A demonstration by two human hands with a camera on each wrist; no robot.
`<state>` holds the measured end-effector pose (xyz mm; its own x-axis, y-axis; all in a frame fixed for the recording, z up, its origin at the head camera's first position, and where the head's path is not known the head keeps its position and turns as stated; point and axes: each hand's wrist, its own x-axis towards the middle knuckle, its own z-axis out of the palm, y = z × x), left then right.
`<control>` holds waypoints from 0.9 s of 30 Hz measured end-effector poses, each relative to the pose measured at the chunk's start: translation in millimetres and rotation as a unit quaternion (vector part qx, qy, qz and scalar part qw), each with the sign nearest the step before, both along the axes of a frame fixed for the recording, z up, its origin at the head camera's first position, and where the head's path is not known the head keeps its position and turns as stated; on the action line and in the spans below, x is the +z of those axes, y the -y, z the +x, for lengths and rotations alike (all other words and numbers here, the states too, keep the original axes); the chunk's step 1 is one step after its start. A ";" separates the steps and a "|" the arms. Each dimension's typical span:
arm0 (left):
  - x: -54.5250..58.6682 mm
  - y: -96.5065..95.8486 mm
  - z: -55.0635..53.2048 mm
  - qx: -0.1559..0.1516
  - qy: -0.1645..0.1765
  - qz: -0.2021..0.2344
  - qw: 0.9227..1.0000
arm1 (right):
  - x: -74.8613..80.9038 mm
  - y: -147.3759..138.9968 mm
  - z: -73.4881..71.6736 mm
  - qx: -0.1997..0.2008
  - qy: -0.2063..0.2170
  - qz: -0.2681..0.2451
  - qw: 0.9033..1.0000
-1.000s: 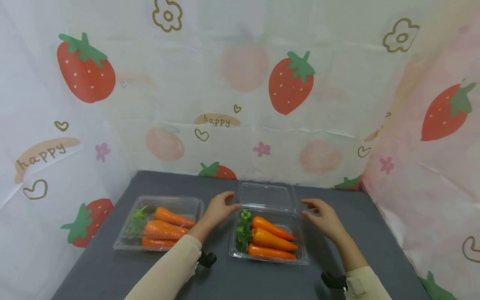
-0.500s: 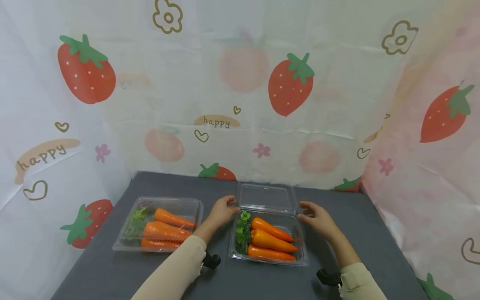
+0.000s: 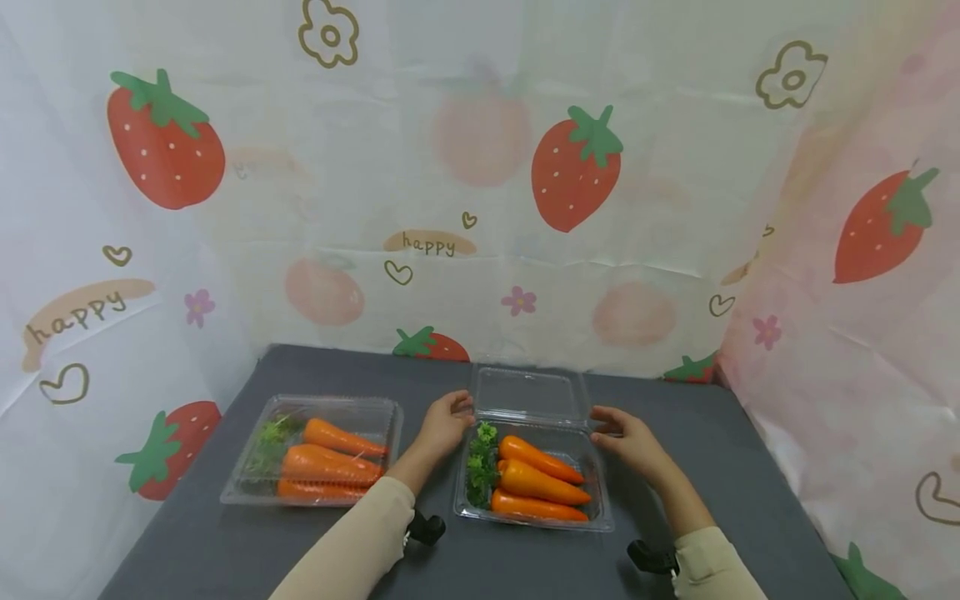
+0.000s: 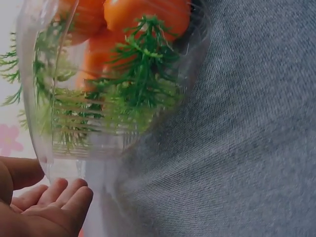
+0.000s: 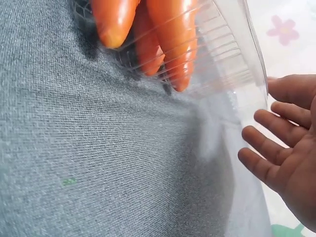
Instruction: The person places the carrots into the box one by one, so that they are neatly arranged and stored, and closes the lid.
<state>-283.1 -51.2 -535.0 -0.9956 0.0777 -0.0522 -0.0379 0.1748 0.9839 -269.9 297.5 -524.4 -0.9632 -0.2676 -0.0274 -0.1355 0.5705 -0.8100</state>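
Observation:
A clear plastic clamshell box [image 3: 534,524] lies on the table with its lid [image 3: 531,395] folded back. Orange carrots [image 3: 546,481] fill most of its base, and curly green leaves [image 3: 482,471] line its left end. At the left side, near the hinge, is my left hand [image 3: 444,427]; the left wrist view shows its thumb right at the box rim and its fingers [image 4: 74,205] loosely bent below. Opposite it, my right hand [image 3: 632,442] is by the right side. Its thumb meets the rim in the right wrist view, with the other fingers [image 5: 266,153] spread and nearly straight.
To the left stands a second clear box [image 3: 255,493], lid down, with carrots [image 3: 330,463] and feathery greens [image 3: 273,431] inside. My left forearm passes close to its right edge. A dark grey cloth [image 3: 675,408] covers the table, and a strawberry-print curtain [image 3: 420,167] hangs behind.
Both hands have drawn inward to the sides of the box near its hinge, the right hand moving left and the left slightly right. Both boxes stay in place.

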 end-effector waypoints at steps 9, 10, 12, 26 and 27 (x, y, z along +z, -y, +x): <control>-2.6 -3.4 4.1 0.016 0.004 0.037 0.999 | -2.1 0.4 0.6 0.004 0.000 -0.039 0.999; -3.2 -3.8 4.3 0.019 0.004 0.043 0.999 | -2.3 0.3 0.7 0.004 -0.003 -0.042 0.999; -4.5 -4.8 4.8 0.024 0.003 0.051 0.998 | -3.0 0.3 1.5 0.005 -0.010 -0.046 0.999; -10.7 -7.1 12.9 0.041 -0.041 0.092 0.994 | -6.9 4.0 8.7 -0.010 -0.049 -0.085 0.995; -11.0 -7.4 13.5 0.045 -0.042 0.095 0.994 | -7.2 4.4 8.7 -0.012 -0.052 -0.087 0.995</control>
